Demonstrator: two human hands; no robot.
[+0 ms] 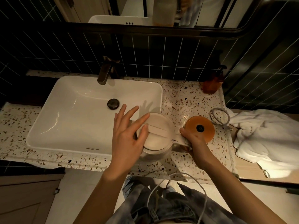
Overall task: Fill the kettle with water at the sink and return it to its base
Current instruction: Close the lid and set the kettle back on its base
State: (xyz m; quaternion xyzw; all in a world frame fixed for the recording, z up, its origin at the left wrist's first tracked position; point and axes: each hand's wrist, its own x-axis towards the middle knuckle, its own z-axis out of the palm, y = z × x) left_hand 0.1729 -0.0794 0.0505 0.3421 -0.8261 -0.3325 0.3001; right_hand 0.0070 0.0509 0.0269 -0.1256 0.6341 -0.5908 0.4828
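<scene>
At the right edge of the white sink (48, 126), over the speckled terrazzo surface (186, 101), a white kettle (159, 135) is held with its lid shut, its body overlapping the sink's rim and the surface beside it. The right hand (192, 135) is wrapped around the kettle's handle, fingers closed on it. The left hand (127, 135) is spread wide, fingers fanned out over the left side of the lid, gripping nothing; whether the fingertips touch the lid cannot be told. Just to the right of the kettle, the round orange base (203, 125) lies on the surface with its dark centre connector facing up, and a grey cord (220, 117) loops behind it. A dark faucet (105, 71) stands at the back of the sink, and the drain plug (113, 103) sits in the basin. A crumpled white towel (265, 135) lies to the far right, and an amber pump bottle (212, 84) stands by the tiled wall.
</scene>
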